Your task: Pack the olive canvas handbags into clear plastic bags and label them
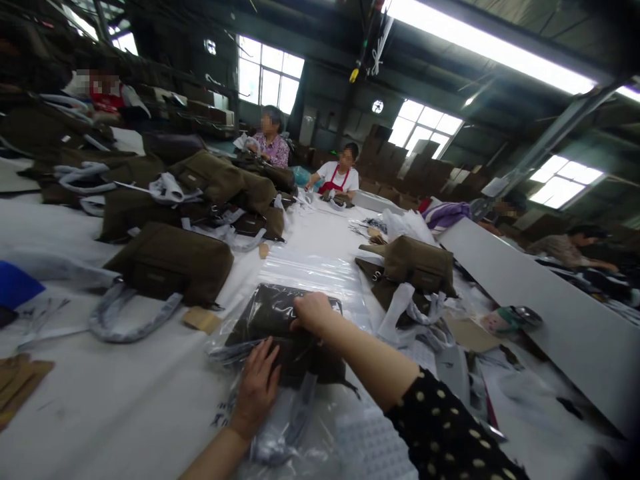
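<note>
Directly before me, a dark olive handbag (310,360) lies partly under a glossy clear plastic bag (273,300). Its wrapped handle (303,403) points towards me. My left hand (257,390) rests with stretched fingers on the handbag's left part, beside the bunched plastic. My right hand (315,313) is closed over the upper middle of the handbag, its curled fingers gripping the plastic; the fingertips are partly hidden. More clear plastic lies beneath the handbag and my left hand.
An olive handbag (173,263) lies at left, before a pile of handbags (215,180). More handbags (413,263) stand at right, near a patterned bottle (510,319). A white partition (540,307) runs along the right. Co-workers (340,175) sit at the far end.
</note>
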The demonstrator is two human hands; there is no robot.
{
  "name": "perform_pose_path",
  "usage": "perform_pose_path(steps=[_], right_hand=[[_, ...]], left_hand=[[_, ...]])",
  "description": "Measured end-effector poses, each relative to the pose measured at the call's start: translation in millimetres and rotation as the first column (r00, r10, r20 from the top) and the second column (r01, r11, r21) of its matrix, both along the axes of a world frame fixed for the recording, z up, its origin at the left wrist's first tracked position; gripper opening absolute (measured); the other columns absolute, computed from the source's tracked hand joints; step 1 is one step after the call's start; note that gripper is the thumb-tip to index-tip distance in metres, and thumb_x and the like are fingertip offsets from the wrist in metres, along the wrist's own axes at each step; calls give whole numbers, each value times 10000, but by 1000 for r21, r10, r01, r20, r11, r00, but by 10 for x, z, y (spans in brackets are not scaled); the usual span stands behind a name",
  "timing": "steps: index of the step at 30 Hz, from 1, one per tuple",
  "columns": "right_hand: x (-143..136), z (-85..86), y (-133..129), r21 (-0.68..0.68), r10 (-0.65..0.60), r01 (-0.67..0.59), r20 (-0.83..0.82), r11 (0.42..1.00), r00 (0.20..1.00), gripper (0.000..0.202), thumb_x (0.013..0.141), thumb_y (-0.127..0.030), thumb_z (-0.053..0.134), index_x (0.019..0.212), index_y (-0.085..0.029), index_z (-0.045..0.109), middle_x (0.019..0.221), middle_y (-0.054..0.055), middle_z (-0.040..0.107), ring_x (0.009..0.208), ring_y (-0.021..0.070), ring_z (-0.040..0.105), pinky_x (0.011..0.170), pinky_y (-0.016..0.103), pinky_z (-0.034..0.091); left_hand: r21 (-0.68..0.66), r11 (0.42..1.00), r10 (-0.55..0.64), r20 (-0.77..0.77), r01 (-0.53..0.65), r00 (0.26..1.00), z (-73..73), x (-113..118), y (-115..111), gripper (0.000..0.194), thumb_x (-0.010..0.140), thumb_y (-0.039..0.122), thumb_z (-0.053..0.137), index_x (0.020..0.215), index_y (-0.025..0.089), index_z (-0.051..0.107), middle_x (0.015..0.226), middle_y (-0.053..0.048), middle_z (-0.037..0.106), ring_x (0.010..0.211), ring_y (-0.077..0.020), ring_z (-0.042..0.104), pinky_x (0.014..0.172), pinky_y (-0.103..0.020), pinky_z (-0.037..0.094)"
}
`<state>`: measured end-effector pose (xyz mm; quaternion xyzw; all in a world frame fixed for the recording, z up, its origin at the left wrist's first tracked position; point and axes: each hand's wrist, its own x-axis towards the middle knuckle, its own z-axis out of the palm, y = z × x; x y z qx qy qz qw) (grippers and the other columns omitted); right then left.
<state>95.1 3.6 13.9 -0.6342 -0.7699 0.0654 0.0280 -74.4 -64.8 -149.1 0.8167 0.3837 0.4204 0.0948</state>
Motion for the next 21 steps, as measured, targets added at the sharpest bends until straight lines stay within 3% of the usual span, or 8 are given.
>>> perform_pose_path(steps=[3, 5, 7, 10, 13, 17, 19, 21], right_hand=[[561, 67, -462, 123, 8, -13, 36, 992, 999, 296, 792, -122, 530, 1081, -145, 590, 976, 162, 639, 961, 292, 562, 809, 446, 453], [837, -52, -986, 194, 191, -200, 64, 960, 980, 444, 786, -60, 466, 1197, -219, 521, 1159, 118, 576, 1082, 254, 502, 903, 421, 413], [940, -315, -1546, 183, 357, -362, 64, 914, 932, 563, 747, -79, 511, 1270, -277, 449, 1308, 71, 483, 1225, 259, 385, 1000, 445, 334], [837, -814, -2139, 195, 363, -357, 7, 913, 932, 573, 749, -226, 597, 1288, -312, 423, 1366, 53, 430, 1294, 278, 296, 1060, 500, 243], [655, -1142, -2296, 350, 286, -233, -107, 907, 952, 313, 800, -281, 589, 1110, -317, 563, 1263, 51, 536, 1239, 262, 382, 1017, 498, 311], [489, -1130, -2157, 392, 308, -152, -374, 907, 875, 187, 886, -189, 433, 942, -236, 606, 964, 54, 659, 1003, 191, 551, 878, 362, 436], [395, -1057, -2070, 344, 145, 50, -518, 938, 843, 217, 904, -232, 392, 871, -204, 604, 808, 55, 643, 839, 184, 573, 764, 325, 456], [278, -1027, -1995, 281, -62, 293, -617, 914, 785, 256, 912, -272, 370, 803, -199, 589, 727, 44, 605, 734, 177, 551, 701, 312, 441]], left_hand=[[49, 997, -60, -110, 66, 992, 3, -45, 185, 420, 881, 207, 430, 1300, 202, 414, 1368, -99, 399, 1279, -268, 332, 1024, -479, 371], [66, 989, -123, -144, 133, 982, 49, -61, 407, 391, 885, 221, 413, 1273, 194, 456, 1353, -99, 423, 1272, -259, 348, 1023, -467, 379], [60, 978, -185, -173, 198, 967, 151, -63, 634, 365, 892, 243, 392, 1240, 193, 495, 1335, -96, 447, 1267, -252, 358, 1022, -463, 381], [28, 978, -199, -184, 208, 963, 366, -131, 742, 369, 896, 306, 388, 1226, 194, 508, 1343, -99, 435, 1274, -266, 342, 1035, -493, 346], [-122, 952, -299, -182, 280, 937, 491, -378, 384, 473, 875, 463, 395, 1279, 224, 449, 1329, -96, 448, 1220, -272, 413, 1008, -458, 389], [-311, 843, -521, -267, 439, 811, 343, -803, -432, 760, 673, 611, 613, 1328, 304, 381, 1219, -67, 558, 1066, -299, 551, 886, -405, 517], [-277, 872, -471, -245, 405, 847, 225, -916, -688, 489, 727, 440, 632, 1195, 372, 508, 1059, -13, 647, 940, -256, 617, 793, -351, 569], [-180, 938, -324, -142, 297, 936, 170, -942, -763, 232, 798, 287, 555, 1010, 369, 596, 943, 9, 669, 865, -216, 636, 740, -318, 580]])
